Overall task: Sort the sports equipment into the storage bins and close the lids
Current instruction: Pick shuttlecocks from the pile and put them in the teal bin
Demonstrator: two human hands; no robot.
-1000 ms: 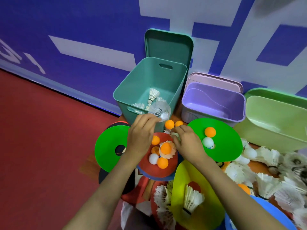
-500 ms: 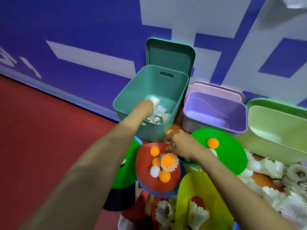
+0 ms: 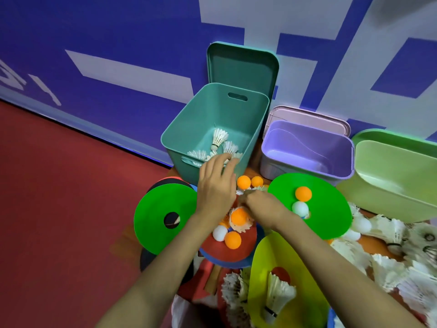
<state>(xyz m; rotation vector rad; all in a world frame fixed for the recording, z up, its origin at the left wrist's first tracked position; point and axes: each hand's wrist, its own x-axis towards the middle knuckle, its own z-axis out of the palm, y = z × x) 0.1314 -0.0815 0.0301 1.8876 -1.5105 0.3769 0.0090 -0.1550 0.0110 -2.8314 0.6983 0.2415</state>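
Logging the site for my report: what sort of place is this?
Probably an indoor sports hall: red court-style floor, a blue-and-white wall, and shuttlecocks and table-tennis balls beside storage bins.

Red floor [image 3: 59, 221], busy on the right.
Teal bin [image 3: 212, 110], purple bin [image 3: 307, 143], green bin [image 3: 390, 162] in a row; discs [image 3: 160, 209] and shuttlecocks [image 3: 383, 273] in front.

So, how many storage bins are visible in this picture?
3: the teal bin against the wall, with shuttlecocks inside; the purple bin to its right; the light green bin at the right edge. None appears hidden.
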